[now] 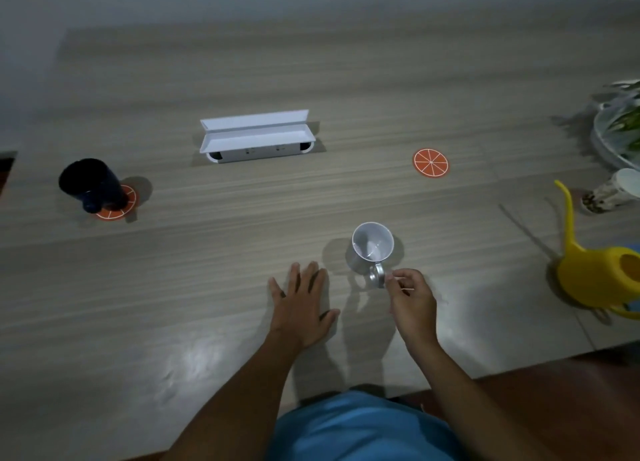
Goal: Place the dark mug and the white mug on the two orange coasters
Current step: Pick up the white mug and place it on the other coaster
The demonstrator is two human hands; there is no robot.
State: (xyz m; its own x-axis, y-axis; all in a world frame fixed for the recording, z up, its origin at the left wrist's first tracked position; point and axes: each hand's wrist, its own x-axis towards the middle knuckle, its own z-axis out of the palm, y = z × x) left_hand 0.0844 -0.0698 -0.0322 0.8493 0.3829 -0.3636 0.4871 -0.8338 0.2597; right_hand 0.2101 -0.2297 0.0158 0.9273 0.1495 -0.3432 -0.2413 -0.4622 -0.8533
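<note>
The dark mug [90, 184] stands on the left orange coaster [119, 207] at the table's left side, handle toward me. The right orange coaster [430, 163] lies bare, farther back on the right. The white mug [372, 247] stands upright on the table near the front middle, its handle pointing at me. My right hand [412, 299] is at that handle, fingertips pinched at its edge; whether it grips the handle is unclear. My left hand [300, 306] rests flat on the table, fingers spread, just left of the white mug.
A white open box [256, 138] sits at the table's middle back. A yellow watering can [599, 273] stands at the right, with a small pot [609, 192] and a plant dish [620, 128] behind it. The table's front edge [519, 367] runs near my body.
</note>
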